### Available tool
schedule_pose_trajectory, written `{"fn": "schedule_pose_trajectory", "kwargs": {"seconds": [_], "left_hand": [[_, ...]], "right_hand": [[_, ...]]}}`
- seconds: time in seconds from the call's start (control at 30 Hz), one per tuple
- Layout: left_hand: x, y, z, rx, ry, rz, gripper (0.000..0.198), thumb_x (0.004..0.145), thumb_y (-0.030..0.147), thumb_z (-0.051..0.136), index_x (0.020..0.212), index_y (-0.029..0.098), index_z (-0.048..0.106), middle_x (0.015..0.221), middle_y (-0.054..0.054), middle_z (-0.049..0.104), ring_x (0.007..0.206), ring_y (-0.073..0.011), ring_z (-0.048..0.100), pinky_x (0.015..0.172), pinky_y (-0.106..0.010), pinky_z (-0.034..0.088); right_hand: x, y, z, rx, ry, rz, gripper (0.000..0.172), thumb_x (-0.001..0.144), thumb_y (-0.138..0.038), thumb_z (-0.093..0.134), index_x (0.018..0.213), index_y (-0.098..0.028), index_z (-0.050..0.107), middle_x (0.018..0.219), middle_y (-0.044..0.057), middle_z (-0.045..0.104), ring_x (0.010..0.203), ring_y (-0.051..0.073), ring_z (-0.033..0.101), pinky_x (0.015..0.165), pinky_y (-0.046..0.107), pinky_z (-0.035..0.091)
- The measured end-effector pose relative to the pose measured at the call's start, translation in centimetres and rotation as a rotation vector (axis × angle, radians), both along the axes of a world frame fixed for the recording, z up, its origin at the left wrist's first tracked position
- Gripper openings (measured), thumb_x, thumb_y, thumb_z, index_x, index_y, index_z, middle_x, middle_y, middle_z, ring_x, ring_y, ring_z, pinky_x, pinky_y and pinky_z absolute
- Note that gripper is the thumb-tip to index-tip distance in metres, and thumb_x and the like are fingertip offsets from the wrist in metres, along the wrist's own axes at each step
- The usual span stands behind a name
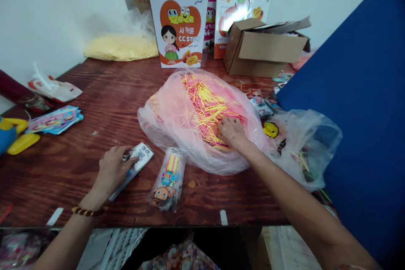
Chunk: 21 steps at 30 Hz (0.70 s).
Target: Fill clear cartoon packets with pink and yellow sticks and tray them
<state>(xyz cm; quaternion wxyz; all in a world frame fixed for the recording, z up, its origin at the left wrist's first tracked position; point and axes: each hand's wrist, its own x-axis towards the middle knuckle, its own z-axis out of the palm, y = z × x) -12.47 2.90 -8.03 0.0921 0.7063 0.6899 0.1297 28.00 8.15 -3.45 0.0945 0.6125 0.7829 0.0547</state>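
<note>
My left hand (113, 168) rests on the wooden table (104, 93), fingers closed on a flat silvery empty packet (135, 166). A filled packet of sticks (167, 179) with a cartoon print lies just to its right. My right hand (232, 133) reaches into a large clear plastic bag (177, 122) heaped with thin pink and yellow sticks (205, 105); the fingers curl down into the pile, and what they grasp is hidden.
CC Stick cartons (179, 14) and an open cardboard box (262, 46) stand at the back. A stack of printed packets (55, 120) and a yellow toy (15, 137) lie at left. A second plastic bag (303, 143) and a blue panel (357, 105) are at right.
</note>
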Motion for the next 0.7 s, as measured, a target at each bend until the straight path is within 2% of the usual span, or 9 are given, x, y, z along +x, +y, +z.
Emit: {"fn": "schedule_pose_trajectory", "kwargs": {"seconds": [0.1,0.2,0.37,0.43,0.6,0.7], "left_hand": [[0.2,0.3,0.3,0.001,0.011,0.015,0.035,0.082,0.045,0.054,0.101,0.018,0.066,0.104,-0.016,0.067,0.099,-0.0348,0.060,0.081,-0.045,0.046],[0.3,1.0,0.7,-0.041,-0.067,0.036,0.028,0.079,0.043,0.056,0.092,0.019,0.063,0.094,-0.012,0.069,0.092,-0.0318,0.063,0.078,-0.041,0.046],[-0.1,1.3,1.1,-0.100,-0.252,0.047,0.022,0.078,0.043,0.056,0.077,0.022,0.062,0.081,-0.004,0.071,0.078,-0.0257,0.065,0.073,-0.035,0.046],[-0.4,1.1,1.1,-0.071,-0.291,0.040,0.023,0.080,0.043,0.056,0.078,0.022,0.065,0.081,-0.003,0.072,0.078,-0.0254,0.065,0.074,-0.034,0.046],[-0.9,0.4,1.3,0.039,-0.288,-0.018,0.028,0.086,0.044,0.052,0.093,0.023,0.070,0.091,-0.004,0.076,0.079,-0.0276,0.068,0.076,-0.036,0.047],[-0.9,0.3,1.4,0.054,-0.249,-0.010,0.031,0.086,0.044,0.051,0.092,0.023,0.072,0.089,-0.005,0.076,0.077,-0.0277,0.069,0.076,-0.037,0.048]], "right_hand": [[-0.4,0.3,-0.4,0.034,-0.025,0.040,0.035,0.096,-0.019,0.039,0.109,-0.008,0.069,0.117,0.023,0.063,0.111,0.034,0.052,0.089,0.045,0.034],[-0.4,0.3,-1.0,0.021,-0.035,0.064,0.038,0.097,-0.015,0.032,0.113,-0.007,0.066,0.118,0.024,0.063,0.110,0.032,0.053,0.090,0.044,0.034],[0.0,0.5,-1.1,-0.090,0.019,-0.009,0.036,0.098,-0.014,0.032,0.118,-0.007,0.061,0.121,0.022,0.064,0.110,0.029,0.056,0.092,0.042,0.033],[0.4,0.7,-0.9,-0.117,0.062,-0.032,0.035,0.098,-0.013,0.032,0.116,-0.009,0.061,0.120,0.021,0.066,0.108,0.028,0.058,0.091,0.041,0.033],[1.6,0.9,-0.6,-0.158,0.105,-0.065,0.032,0.093,-0.011,0.035,0.110,-0.013,0.063,0.107,0.017,0.072,0.101,0.028,0.063,0.086,0.039,0.034],[2.0,0.6,-0.5,-0.164,0.112,-0.059,0.033,0.092,-0.010,0.034,0.108,-0.014,0.063,0.103,0.016,0.074,0.098,0.028,0.065,0.086,0.040,0.033]]}}
